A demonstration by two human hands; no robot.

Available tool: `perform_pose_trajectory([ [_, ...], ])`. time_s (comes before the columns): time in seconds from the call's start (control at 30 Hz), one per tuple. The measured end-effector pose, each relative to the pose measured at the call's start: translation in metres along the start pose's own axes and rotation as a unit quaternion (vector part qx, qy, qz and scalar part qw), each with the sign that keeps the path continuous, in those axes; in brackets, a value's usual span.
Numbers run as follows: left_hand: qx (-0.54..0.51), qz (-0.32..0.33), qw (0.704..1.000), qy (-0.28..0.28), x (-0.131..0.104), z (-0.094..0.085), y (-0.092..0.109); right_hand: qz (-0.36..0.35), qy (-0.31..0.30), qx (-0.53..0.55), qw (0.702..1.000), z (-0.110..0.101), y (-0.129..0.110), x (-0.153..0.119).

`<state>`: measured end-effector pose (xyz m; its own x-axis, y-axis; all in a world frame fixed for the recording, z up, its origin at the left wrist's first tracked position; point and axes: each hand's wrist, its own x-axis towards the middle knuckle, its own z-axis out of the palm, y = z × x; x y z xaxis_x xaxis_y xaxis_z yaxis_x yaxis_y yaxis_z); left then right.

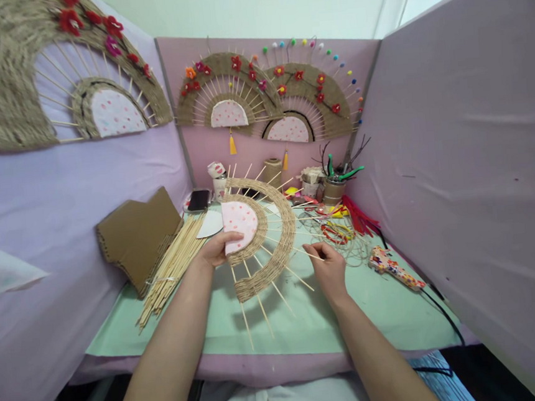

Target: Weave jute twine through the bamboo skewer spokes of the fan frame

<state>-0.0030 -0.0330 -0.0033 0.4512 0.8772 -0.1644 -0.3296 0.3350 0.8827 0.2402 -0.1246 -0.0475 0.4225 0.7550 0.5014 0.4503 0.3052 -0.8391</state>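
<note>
A half-round fan of woven twine and thin sticks (285, 236) is held up above a table (375, 316) covered in pale green, its straight side toward the left and its sticks radiating to the right and downward. The left hand (219, 248) grips its dotted half-circle center (242, 226), thumb lying across the front. The right hand (328, 267) pinches one of the sticks near its outer end between thumb and fingers.

Beside the left forearm, a tied bundle of sticks (172, 265) leans by brown cardboard (137, 237), with a white half-circle piece (209, 224) at its upper end. A dark-screened phone (199, 200) lies farther back, near a twine spool (273, 170) standing behind the fan. On the right, loose cord (351, 246) spreads near red strands (360, 215) and a can (333, 190) holding twigs and green-handled tools. A flower-patterned glue gun (395, 269) lies beyond the right hand, its black cord trailing toward the table's edge. Finished fans (227, 88) decorated with red flowers hang on the pink back panel (211, 152).
</note>
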Motion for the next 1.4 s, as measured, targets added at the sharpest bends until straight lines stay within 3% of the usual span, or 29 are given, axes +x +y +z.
perform_pose_trajectory([
  [0.43, 0.081, 0.006, 0.997, 0.009, -0.004, -0.011, 0.009, -0.087, 0.034, -0.021, 0.995, -0.001, 0.004, 0.001],
  [0.63, 0.117, -0.004, 0.993, -0.010, -0.009, -0.019, 0.013, -0.139, -0.012, -0.030, 0.990, -0.004, 0.006, 0.002],
  [0.87, 0.117, -0.004, 0.993, -0.013, -0.009, -0.027, 0.013, -0.030, -0.092, 0.056, 0.994, -0.008, 0.004, 0.007],
  [1.0, 0.101, -0.003, 0.994, -0.040, -0.006, -0.031, 0.011, 0.057, -0.163, 0.129, 0.976, -0.009, 0.011, 0.010],
  [1.1, 0.078, 0.010, 0.995, -0.067, -0.005, -0.032, 0.010, 0.078, -0.197, 0.169, 0.963, -0.008, 0.016, 0.010],
  [1.2, 0.056, 0.006, 0.995, -0.082, -0.003, -0.029, 0.007, 0.080, -0.191, 0.186, 0.961, -0.007, 0.014, 0.009],
  [1.4, 0.067, -0.039, 0.993, -0.086, 0.001, -0.018, -0.003, 0.071, -0.120, 0.130, 0.982, -0.006, 0.006, 0.008],
])
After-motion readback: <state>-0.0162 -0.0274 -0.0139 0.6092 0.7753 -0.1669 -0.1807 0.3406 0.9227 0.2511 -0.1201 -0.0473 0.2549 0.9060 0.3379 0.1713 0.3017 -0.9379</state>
